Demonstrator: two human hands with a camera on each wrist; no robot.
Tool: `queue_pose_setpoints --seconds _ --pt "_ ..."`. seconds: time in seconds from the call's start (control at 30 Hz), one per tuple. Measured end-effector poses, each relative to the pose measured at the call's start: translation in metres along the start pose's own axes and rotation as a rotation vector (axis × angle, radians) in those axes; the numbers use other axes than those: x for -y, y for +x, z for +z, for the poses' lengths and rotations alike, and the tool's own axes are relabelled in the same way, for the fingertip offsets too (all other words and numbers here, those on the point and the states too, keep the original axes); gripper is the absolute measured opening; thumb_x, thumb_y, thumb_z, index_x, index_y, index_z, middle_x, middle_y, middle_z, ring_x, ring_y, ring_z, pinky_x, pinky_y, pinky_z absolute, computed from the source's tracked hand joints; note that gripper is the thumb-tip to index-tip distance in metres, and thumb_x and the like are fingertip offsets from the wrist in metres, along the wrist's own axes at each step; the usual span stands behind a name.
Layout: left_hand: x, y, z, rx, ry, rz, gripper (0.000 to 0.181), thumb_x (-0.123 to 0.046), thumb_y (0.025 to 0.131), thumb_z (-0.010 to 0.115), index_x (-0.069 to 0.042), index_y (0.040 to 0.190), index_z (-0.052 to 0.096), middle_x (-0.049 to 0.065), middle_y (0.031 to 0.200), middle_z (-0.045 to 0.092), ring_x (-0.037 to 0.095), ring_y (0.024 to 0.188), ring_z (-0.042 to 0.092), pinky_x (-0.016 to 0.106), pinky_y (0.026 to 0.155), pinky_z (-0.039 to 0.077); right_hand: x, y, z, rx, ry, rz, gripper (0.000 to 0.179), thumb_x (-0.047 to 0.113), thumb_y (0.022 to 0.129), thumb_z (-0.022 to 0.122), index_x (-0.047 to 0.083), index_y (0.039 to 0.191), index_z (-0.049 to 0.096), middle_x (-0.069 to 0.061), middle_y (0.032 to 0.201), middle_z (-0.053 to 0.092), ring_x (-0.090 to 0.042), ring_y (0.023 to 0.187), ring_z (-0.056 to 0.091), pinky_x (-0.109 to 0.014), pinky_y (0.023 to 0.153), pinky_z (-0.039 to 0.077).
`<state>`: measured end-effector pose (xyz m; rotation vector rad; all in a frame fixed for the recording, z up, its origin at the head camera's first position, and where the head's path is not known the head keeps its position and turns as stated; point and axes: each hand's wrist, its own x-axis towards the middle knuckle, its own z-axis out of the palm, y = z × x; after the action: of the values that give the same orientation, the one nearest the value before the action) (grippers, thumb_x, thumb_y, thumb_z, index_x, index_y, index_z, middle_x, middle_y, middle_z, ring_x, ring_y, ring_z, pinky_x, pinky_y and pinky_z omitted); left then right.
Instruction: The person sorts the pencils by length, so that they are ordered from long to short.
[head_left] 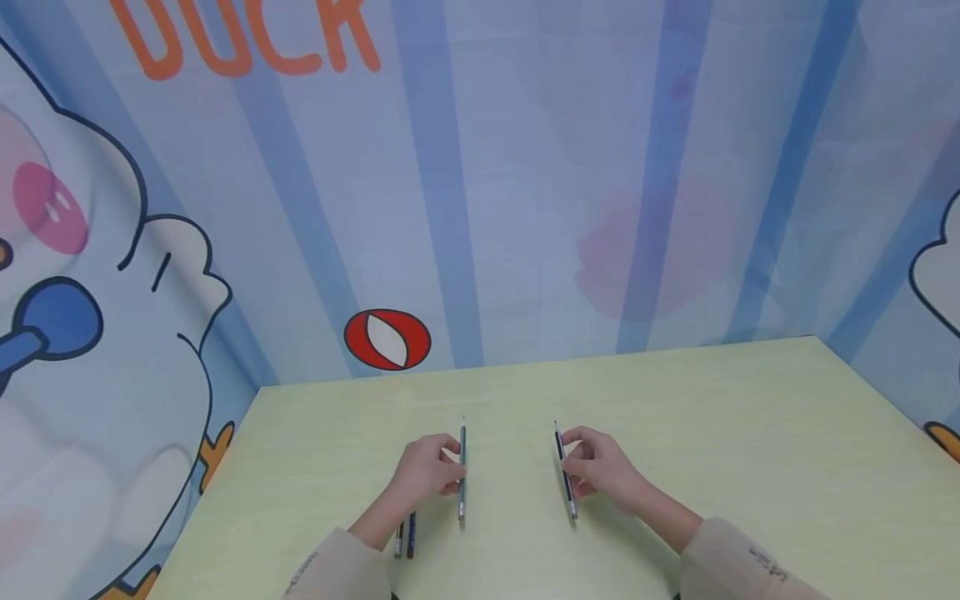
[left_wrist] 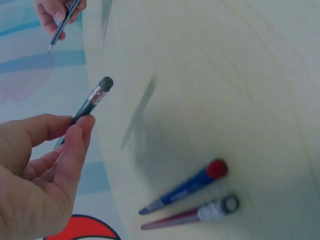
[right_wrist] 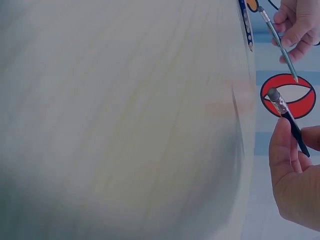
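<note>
My left hand pinches a green pencil between thumb and fingers, tip pointing away and eraser end toward me. In the left wrist view its dark eraser and silver ferrule show above the fingertips, and a shadow falls on the table apart from it. A dark pencil is pinched by my right hand, also tip away, leaning slightly. In the right wrist view the dark pencil's grey eraser stands clear of the fingers. Both pencils are held above the table, a gap between them.
Two more pencils lie side by side on the pale yellow table, partly behind my left forearm: a blue one with a red end and a dark reddish one with a metal ferrule. A printed cloth backdrop rises behind the table.
</note>
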<state>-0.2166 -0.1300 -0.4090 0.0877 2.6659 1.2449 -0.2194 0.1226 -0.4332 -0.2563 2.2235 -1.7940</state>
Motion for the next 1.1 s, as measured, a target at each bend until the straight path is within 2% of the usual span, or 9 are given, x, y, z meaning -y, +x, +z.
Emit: queue_pose_setpoints --seconds 0.27,0.47,0.57,0.7,1.1 --pt "0.015 -0.001 -0.013 -0.018 0.088 -0.066 0.021 -0.003 0.076 0.061 0.001 0.096 0.058 0.006 0.070 0.061 0.010 0.053 0.058 0.023 0.051 0.049 -0.002 0.000 -0.002 -0.007 -0.006 0.001 0.034 0.001 0.082 0.051 -0.008 0.114 0.041 -0.003 0.070 0.053 -0.013 0.053 0.051 -0.030 0.051 0.049" --pt "0.018 -0.002 -0.018 -0.038 0.163 -0.146 0.015 -0.001 0.074 0.063 0.000 0.088 0.060 0.005 0.064 0.060 0.010 0.051 0.057 0.021 0.049 0.047 -0.001 -0.001 -0.002 -0.006 -0.004 -0.005 0.035 0.001 0.082 0.051 -0.009 0.114 0.040 -0.003 0.070 0.053 -0.013 0.055 0.051 -0.031 0.051 0.049" --pt "0.019 -0.003 -0.019 -0.050 0.182 -0.161 0.010 0.000 0.072 0.063 0.000 0.082 0.060 0.005 0.061 0.059 0.010 0.049 0.056 0.019 0.048 0.046 -0.001 -0.002 -0.003 -0.006 -0.008 -0.007 0.035 0.001 0.082 0.051 -0.009 0.114 0.040 -0.003 0.070 0.053 -0.013 0.056 0.051 -0.031 0.052 0.049" --pt "0.022 -0.004 -0.020 -0.058 0.210 -0.157 0.008 0.001 0.071 0.062 -0.001 0.079 0.059 0.004 0.059 0.059 0.010 0.049 0.056 0.018 0.046 0.045 -0.001 -0.002 -0.004 -0.007 -0.012 0.000 0.035 0.001 0.082 0.051 -0.009 0.113 0.041 -0.003 0.070 0.053 -0.013 0.057 0.052 -0.030 0.052 0.050" --pt "0.031 -0.006 -0.014 -0.061 0.255 -0.114 0.015 0.001 0.070 0.063 0.001 0.084 0.059 0.004 0.061 0.056 0.009 0.047 0.053 0.016 0.043 0.042 -0.002 -0.002 -0.005 0.000 -0.007 0.004 0.034 0.001 0.082 0.051 -0.010 0.113 0.040 -0.002 0.069 0.052 -0.012 0.057 0.051 -0.029 0.053 0.049"
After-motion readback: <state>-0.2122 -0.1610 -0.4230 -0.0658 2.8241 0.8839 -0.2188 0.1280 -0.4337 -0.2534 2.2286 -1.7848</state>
